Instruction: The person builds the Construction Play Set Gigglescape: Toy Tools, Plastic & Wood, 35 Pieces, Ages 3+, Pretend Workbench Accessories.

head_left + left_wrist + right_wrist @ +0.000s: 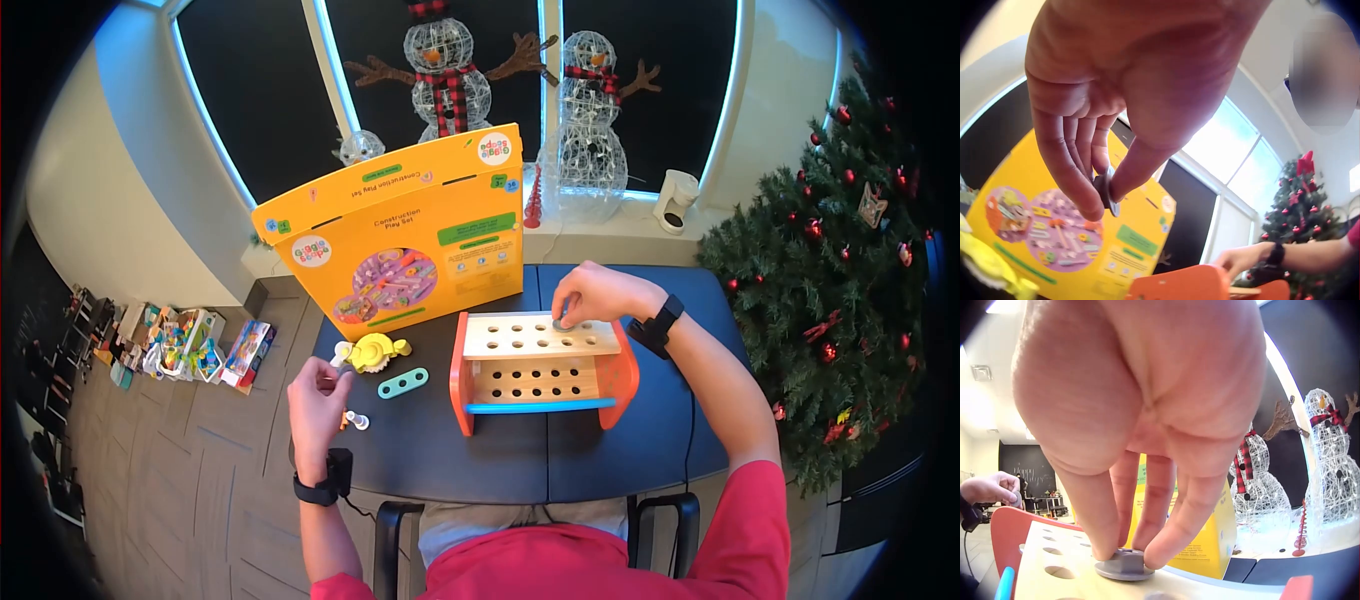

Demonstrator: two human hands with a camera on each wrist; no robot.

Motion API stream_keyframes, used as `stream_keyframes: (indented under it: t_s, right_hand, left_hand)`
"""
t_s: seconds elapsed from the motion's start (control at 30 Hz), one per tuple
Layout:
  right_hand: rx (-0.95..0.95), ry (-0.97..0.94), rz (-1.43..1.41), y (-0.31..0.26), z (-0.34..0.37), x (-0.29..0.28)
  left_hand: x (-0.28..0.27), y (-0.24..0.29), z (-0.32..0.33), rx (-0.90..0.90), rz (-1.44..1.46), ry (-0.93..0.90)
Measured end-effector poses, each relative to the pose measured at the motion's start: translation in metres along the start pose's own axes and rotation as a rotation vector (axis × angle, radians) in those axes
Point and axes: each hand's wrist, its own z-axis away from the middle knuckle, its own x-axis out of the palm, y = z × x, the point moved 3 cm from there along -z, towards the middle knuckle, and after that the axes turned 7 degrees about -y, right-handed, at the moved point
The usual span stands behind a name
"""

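Observation:
My right hand [610, 297] is over the top board of a toy workbench [540, 338] with orange-red sides and rows of holes. In the right wrist view, its thumb and fingertips pinch a grey toy piece [1124, 565] with a raised block on a round flange, right at the board's surface; its underside is hidden. Left of the bench, my left hand [316, 400] is raised and pinches a grey disc-like toy piece [1107, 190] between thumb and fingers. Close to that hand are yellow toy parts [373, 352], a teal three-hole strip [403, 383] and a small white-and-grey piece [357, 420].
A large yellow play-set box [400, 240] stands behind the loose parts on the dark table [500, 465]. A decorated Christmas tree [820, 260] rises to the right. Wire snowmen [592, 120] stand by the window. A black cable [690, 430] runs down the table's right side.

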Motion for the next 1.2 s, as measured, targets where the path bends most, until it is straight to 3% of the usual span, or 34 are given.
stream_keyframes:
  t_s: [0.13,0.23,0.33,0.57,0.67,0.9,1.03,1.1,1.2]
  right_hand:
    - [0.011,-0.015,0.033,-0.001,0.001,0.000]
    - [0.031,-0.029,0.065,-0.003,0.001,-0.001]
    - [0.048,-0.043,0.067,0.000,-0.001,-0.001]
    - [0.032,-0.036,0.094,-0.004,-0.004,0.000]
    - [0.047,-0.051,0.125,-0.009,-0.004,-0.001]
    - [0.081,-0.057,0.170,-0.009,-0.008,0.004]
    - [0.066,-0.033,0.227,-0.010,-0.008,0.010]
    - [0.119,-0.045,0.191,-0.015,-0.004,0.009]
    - [0.166,-0.058,0.134,-0.016,-0.002,0.009]
  left_hand:
    - [0.032,0.049,0.025,0.065,0.327,-0.302]
    - [0.072,0.081,0.045,0.159,0.380,-0.585]
    - [0.121,0.096,0.060,0.141,0.392,-0.835]
    - [0.213,0.104,0.044,0.143,0.562,-0.872]
    - [0.233,0.107,0.030,0.076,0.352,-0.875]
    - [0.264,0.095,0.020,-0.021,0.257,-0.827]
    - [0.273,0.089,0.010,-0.145,0.366,-0.860]
    - [0.280,0.084,0.008,-0.278,0.659,-0.865]
    - [0.287,0.084,0.003,-0.411,0.758,-0.875]
